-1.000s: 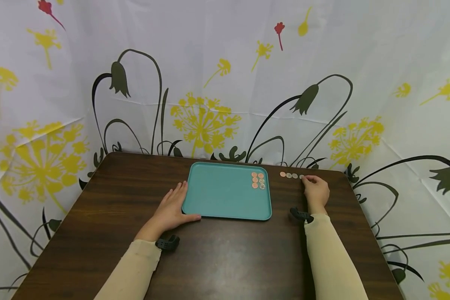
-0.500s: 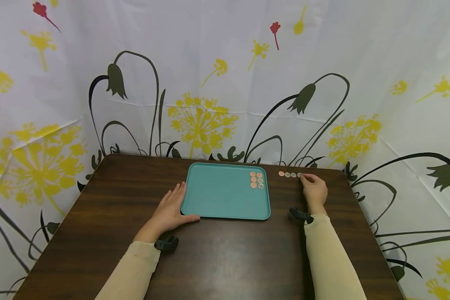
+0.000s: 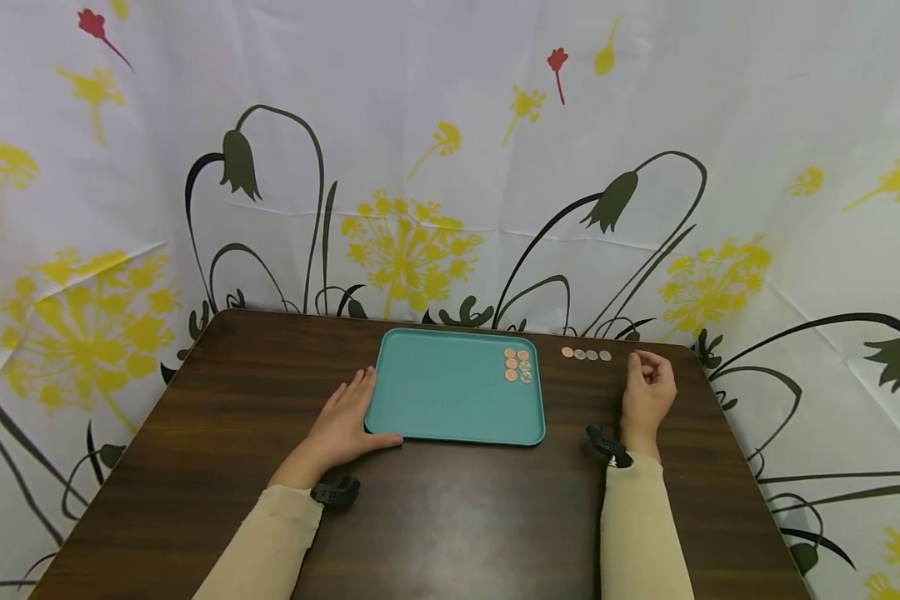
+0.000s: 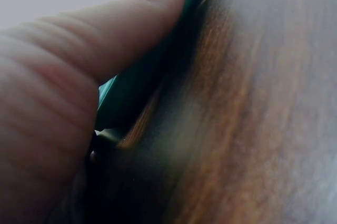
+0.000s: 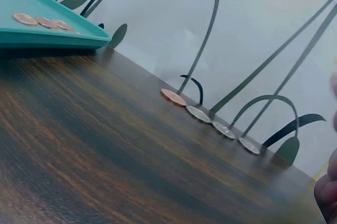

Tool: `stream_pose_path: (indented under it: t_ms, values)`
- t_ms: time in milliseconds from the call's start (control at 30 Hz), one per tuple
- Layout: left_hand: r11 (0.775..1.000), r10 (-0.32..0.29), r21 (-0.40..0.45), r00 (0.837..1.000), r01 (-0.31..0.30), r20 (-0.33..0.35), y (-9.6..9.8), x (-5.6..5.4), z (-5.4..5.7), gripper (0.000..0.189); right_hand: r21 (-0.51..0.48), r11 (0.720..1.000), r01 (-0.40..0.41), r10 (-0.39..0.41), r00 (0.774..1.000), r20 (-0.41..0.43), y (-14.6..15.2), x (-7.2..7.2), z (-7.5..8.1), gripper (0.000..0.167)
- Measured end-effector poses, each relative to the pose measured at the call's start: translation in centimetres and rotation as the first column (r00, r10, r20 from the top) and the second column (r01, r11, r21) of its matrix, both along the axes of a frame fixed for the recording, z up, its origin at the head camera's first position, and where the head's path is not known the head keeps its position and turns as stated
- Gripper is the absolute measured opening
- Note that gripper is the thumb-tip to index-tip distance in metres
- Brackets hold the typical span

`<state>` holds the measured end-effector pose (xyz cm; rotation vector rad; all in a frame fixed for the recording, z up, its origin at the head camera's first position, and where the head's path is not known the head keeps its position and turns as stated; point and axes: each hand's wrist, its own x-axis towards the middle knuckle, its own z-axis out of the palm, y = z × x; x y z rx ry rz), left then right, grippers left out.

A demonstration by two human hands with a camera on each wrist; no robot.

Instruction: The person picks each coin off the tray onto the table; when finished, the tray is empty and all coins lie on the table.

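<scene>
Head view: a teal tray point(image 3: 442, 396) lies flat on a dark wood table point(image 3: 457, 525). It contains six coins point(image 3: 511, 364), grouped at its far right in two columns of three. The left column is all copper-coloured; the right has one copper-coloured coin at the far end and two silver ones. Outside the tray, to its right, four coins point(image 3: 592, 355) lie in a row on the table: one copper-coloured, then three silver. The left hand point(image 3: 341, 425) is spread, fingers along the tray's left side and thumb at the near edge. The right hand point(image 3: 648, 400), right of the row and apart from it, is loosely curled, with nothing visible in its grasp.

Left wrist view: the thumb rests against the tray's rim.

Right wrist view: the row lies flat, closely spaced; coins also show inside the tray. Only parts of the right fingers appear, at the frame edge.
</scene>
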<state>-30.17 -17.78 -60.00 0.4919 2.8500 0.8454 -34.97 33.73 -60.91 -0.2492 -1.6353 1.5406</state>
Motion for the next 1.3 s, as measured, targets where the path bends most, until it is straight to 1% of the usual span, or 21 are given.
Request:
stream_pose_path:
  t_ms: [67, 200, 267, 333, 400, 467, 500, 533, 567, 600, 667, 733, 800, 833, 867, 900, 933, 967, 1000, 1067, 1300]
  values:
    - [1.0, 0.005, -0.002, 1.0, -0.005, 0.0, 0.0, 0.1, 0.0, 0.138, -0.038, 0.999, -0.012, 0.011, 0.999, -0.032, -0.2, 0.2, 0.3, 0.029]
    - [1.0, 0.002, -0.007, 1.0, -0.002, 0.004, 0.0, 0.1, 0.0, 0.138, -0.079, 0.995, -0.06, 0.057, 0.998, -0.038, -0.7, 0.7, 1.3, 0.035]
    - [1.0, -0.001, -0.003, 1.0, 0.001, 0.002, 0.0, 0.1, 0.0, 0.138, -0.1, 0.99, -0.098, 0.094, 0.995, -0.045, -0.8, 0.7, 1.7, 0.036]
    - [1.0, -0.004, 0.002, 1.0, 0.004, 0.0, 0.1, 0.0, 0.0, 0.137, -0.099, 0.985, -0.139, 0.135, 0.99, -0.045, -1.0, 0.7, 2.1, 0.036]
    - [1.0, -0.008, 0.002, 1.0, 0.008, 0.0, 0.1, -0.1, 0.1, 0.137, -0.073, 0.979, -0.191, 0.19, 0.982, -0.025, -1.4, 0.5, 2.4, 0.035]
    - [1.0, -0.012, -0.001, 1.0, 0.012, 0.002, 0.1, -0.1, 0.1, 0.137, -0.049, 0.961, -0.273, 0.275, 0.961, 0.025, -2.1, 0.2, 2.6, 0.033]
    - [1.0, -0.012, -0.002, 1.0, 0.012, 0.001, 0.1, -0.1, 0.0, 0.137, -0.03, 0.947, -0.319, 0.321, 0.945, 0.067, -2.6, 0.1, 2.8, 0.033]
    - [1.0, -0.011, -0.002, 1.0, 0.011, -0.001, 0.1, -0.1, 0.0, 0.137, -0.011, 0.93, -0.368, 0.367, 0.923, 0.118, -3.2, -0.1, 2.9, 0.032]
    - [1.0, -0.009, -0.001, 1.0, 0.009, -0.002, 0.1, -0.1, 0.0, 0.137, 0.009, 0.907, -0.42, 0.412, 0.894, 0.173, -3.8, -0.3, 3.0, 0.032]
    - [1.0, -0.007, -0.001, 1.0, 0.007, -0.004, 0.1, -0.1, -0.1, 0.137, 0.03, 0.883, -0.468, 0.447, 0.861, 0.243, -4.4, -0.4, 3.2, 0.031]
    - [1.0, -0.003, -0.003, 1.0, 0.003, -0.008, 0.0, -0.1, -0.1, 0.137, 0.099, 0.827, -0.553, 0.479, 0.786, 0.39, -5.7, -0.5, 3.6, 0.03]
    - [1.0, -0.003, -0.005, 1.0, 0.003, -0.007, 0.0, -0.2, -0.1, 0.138, 0.16, 0.764, -0.625, 0.471, 0.709, 0.525, -6.9, -0.5, 3.9, 0.03]
    - [1.0, -0.005, -0.011, 1.0, 0.005, -0.004, 0.0, -0.3, -0.1, 0.138, 0.196, 0.7, -0.687, 0.447, 0.635, 0.631, -7.9, -0.2, 4.2, 0.031]
    - [1.0, -0.003, -0.012, 1.0, 0.003, -0.003, 0.0, -0.3, -0.1, 0.138, 0.216, 0.667, -0.713, 0.433, 0.607, 0.667, -8.5, -0.2, 4.3, 0.031]
    - [1.0, -0.003, -0.011, 1.0, 0.003, -0.004, 0.0, -0.3, -0.1, 0.138, 0.235, 0.637, -0.734, 0.418, 0.585, 0.695, -9.0, -0.2, 4.3, 0.031]
    - [1.0, -0.004, -0.011, 1.0, 0.004, -0.007, 0.0, -0.3, 0.0, 0.137, 0.248, 0.612, -0.751, 0.402, 0.566, 0.72, -9.5, -0.1, 4.4, 0.031]
    - [1.0, -0.004, -0.008, 1.0, 0.004, -0.009, 0.0, -0.3, 0.0, 0.137, 0.265, 0.589, -0.763, 0.386, 0.554, 0.737, -9.9, -0.1, 4.5, 0.031]
    - [1.0, -0.004, -0.007, 1.0, 0.004, -0.012, 0.1, -0.3, 0.1, 0.137, 0.284, 0.57, -0.771, 0.371, 0.55, 0.748, -10.3, 0.0, 4.5, 0.03]
    - [1.0, -0.005, -0.004, 1.0, 0.005, -0.013, 0.1, -0.3, 0.2, 0.137, 0.303, 0.555, -0.775, 0.355, 0.55, 0.756, -10.6, -0.1, 4.5, 0.03]
    - [1.0, -0.01, 0.001, 1.0, 0.01, -0.018, 0.1, -0.3, 0.3, 0.136, 0.342, 0.53, -0.776, 0.324, 0.558, 0.764, -11.0, -0.1, 4.3, 0.029]
    - [1.0, -0.013, -0.006, 1.0, 0.013, -0.012, 0.0, 0.0, 0.4, 0.136, 0.397, 0.516, -0.759, 0.275, 0.586, 0.762, -11.5, 0.1, 3.7, 0.024]
